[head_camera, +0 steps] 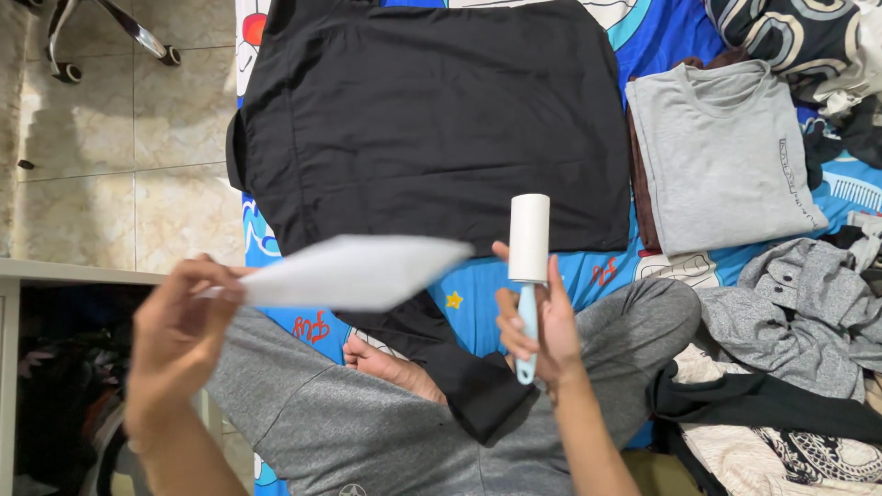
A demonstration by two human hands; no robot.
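The right hand [542, 323] is clenched around the pale blue handle of a lint roller [528, 266], which stands upright with its white roll above the fingers. The left hand [179, 335] pinches 1 corner of a white peeled sheet [354, 271] between thumb and fingers; the sheet stretches flat and slightly blurred from that hand toward the roller, its far tip ending just short of the roll without clearly touching it.

Beyond both hands a black shirt [432, 119] lies spread flat on a bed covered with a blue cartoon-print sheet [661, 37]. 1 sleeve of the shirt trails back between the hands and drapes over the person's crossed legs in grey trousers [367, 432], beside a bare foot [390, 366].

To the right of the right hand, a folded grey T-shirt [721, 152] sits on top of a brown garment, and nearer, a crumpled grey shirt [808, 308] lies among other loose clothes. Left of the left hand is tiled floor [119, 119].
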